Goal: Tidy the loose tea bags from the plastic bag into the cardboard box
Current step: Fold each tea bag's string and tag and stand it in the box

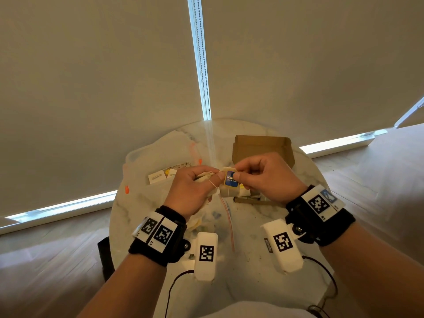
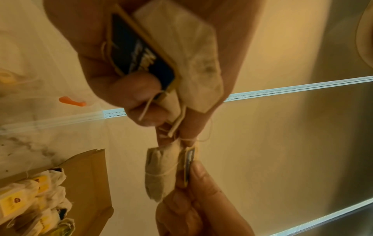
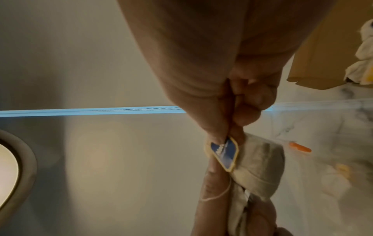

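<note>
Both hands meet above the marble table. My left hand (image 1: 214,179) grips a beige tea bag (image 2: 187,52) with a blue tag (image 2: 141,47), and a thin string loops over its finger. My right hand (image 1: 236,175) pinches the blue tag (image 1: 230,179) of a second tea bag (image 2: 161,170) that hangs between the two hands. The open cardboard box (image 1: 261,148) stands just behind my right hand and holds several tea bags with yellow tags (image 2: 30,199). A clear plastic bag (image 1: 156,154) with orange marks lies at the back left.
The round marble table (image 1: 252,267) drops off on every side to a wooden floor. A second clear zip bag (image 1: 227,216) with a red seal lies below the hands. White sachets (image 1: 158,176) rest on the plastic bag. Window blinds hang behind the table.
</note>
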Tool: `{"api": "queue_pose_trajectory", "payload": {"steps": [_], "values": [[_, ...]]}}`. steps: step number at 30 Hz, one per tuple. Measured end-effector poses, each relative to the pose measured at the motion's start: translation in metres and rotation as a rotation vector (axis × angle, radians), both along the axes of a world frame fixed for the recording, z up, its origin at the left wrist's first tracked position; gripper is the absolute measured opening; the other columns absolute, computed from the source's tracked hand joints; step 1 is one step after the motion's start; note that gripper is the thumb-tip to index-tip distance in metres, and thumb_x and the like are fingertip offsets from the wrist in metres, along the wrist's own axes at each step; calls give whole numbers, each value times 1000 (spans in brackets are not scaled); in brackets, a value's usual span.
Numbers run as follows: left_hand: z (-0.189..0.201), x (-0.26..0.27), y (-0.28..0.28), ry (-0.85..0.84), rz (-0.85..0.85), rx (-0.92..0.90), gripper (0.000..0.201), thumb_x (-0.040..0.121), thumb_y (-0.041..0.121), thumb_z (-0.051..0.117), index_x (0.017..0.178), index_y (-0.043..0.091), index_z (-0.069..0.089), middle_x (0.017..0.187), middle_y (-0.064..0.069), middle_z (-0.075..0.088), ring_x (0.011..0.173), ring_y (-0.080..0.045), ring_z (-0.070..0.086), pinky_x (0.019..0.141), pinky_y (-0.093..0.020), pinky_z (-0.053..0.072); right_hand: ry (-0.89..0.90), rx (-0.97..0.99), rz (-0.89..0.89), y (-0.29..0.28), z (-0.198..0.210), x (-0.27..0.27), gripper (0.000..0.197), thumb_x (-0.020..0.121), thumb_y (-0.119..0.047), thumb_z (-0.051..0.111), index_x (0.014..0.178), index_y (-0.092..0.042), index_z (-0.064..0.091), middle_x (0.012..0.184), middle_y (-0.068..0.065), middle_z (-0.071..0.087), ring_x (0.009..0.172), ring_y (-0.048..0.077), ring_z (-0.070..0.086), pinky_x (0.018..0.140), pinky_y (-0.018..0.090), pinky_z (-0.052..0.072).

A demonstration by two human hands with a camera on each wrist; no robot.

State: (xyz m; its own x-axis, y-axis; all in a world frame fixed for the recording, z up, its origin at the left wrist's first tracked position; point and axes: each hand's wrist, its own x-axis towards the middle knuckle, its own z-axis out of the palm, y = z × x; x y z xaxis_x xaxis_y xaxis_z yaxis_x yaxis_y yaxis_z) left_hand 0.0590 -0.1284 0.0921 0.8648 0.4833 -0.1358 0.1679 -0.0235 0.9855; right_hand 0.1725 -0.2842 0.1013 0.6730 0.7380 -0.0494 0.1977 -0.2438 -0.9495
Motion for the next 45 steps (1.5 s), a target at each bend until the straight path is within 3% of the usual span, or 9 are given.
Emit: {"api": "queue_pose_trajectory", "payload": {"steps": [4, 6, 16, 20, 26, 31, 36, 40, 45], "values": [[1, -3, 0, -41, 11, -24, 9, 87, 23, 71, 83, 16, 74, 58, 1, 61, 42, -12, 46, 39, -19, 36, -102, -66, -4, -1, 5, 5, 9, 86, -17, 72, 84, -25, 74, 81, -2, 73, 77, 16, 67, 74, 33, 56], [2, -5, 0, -71, 4, -94, 30, 85, 41, 65, 88, 13, 74, 67, -7, 62, 45, -14, 47, 40, -22, 34, -118, -92, 8, -1, 8, 8, 7, 87, -17, 71, 89, -22, 75, 82, -1, 73, 75, 15, 68, 71, 30, 56], [8, -5, 2, 0, -46, -422, 85, 92, 68, 24, 106, -1, 70, 52, -11, 52, 41, -16, 44, 43, -23, 25, -63, -32, -104, 21, 7, 9, 16, 81, -12, 78, 88, -4, 65, 73, 5, 72, 62, 15, 68, 65, 40, 60], [7, -3, 2, -19, 4, -448, 81, 97, 64, 22, 107, 0, 70, 71, -20, 60, 45, -16, 47, 40, -22, 29, -285, -6, -164, 22, 6, -2, 13, 85, -30, 73, 80, -18, 71, 73, -6, 68, 66, 12, 63, 63, 30, 55], [5, 2, -4, -7, 65, -364, 71, 100, 61, 24, 96, 9, 73, 60, -11, 57, 52, -21, 49, 44, -25, 33, -245, -21, 0, 29, 12, -19, 12, 82, -25, 78, 74, -17, 75, 67, -8, 69, 59, 3, 60, 54, 14, 45], [-2, 3, -2, 11, 77, -321, 70, 102, 61, 24, 88, 19, 78, 56, -12, 56, 58, -27, 38, 48, -30, 27, -122, 67, -51, 27, 12, -16, 9, 80, -15, 80, 79, -9, 74, 72, -9, 70, 64, 0, 65, 62, 15, 50], [-2, 2, -2, 46, 111, -326, 70, 103, 57, 26, 81, 14, 76, 57, -11, 59, 57, -22, 39, 50, -29, 26, 17, 191, -93, 17, 19, -9, 9, 81, -9, 77, 88, -14, 75, 82, 4, 75, 76, 18, 71, 72, 27, 59], [6, 1, -2, 73, 102, -342, 68, 104, 54, 19, 104, 4, 65, 49, 5, 59, 46, -14, 45, 47, -24, 25, 193, 297, -230, 8, 19, 6, 10, 85, -3, 70, 94, -7, 74, 89, 18, 73, 75, 24, 66, 69, 30, 57], [5, 1, 1, 75, 93, -359, 71, 102, 58, 21, 104, 6, 69, 50, 2, 53, 44, -12, 43, 42, -21, 26, 120, 76, -322, -3, 3, 31, 8, 87, -8, 70, 95, -9, 73, 87, 13, 75, 74, 25, 70, 66, 30, 59]]}}
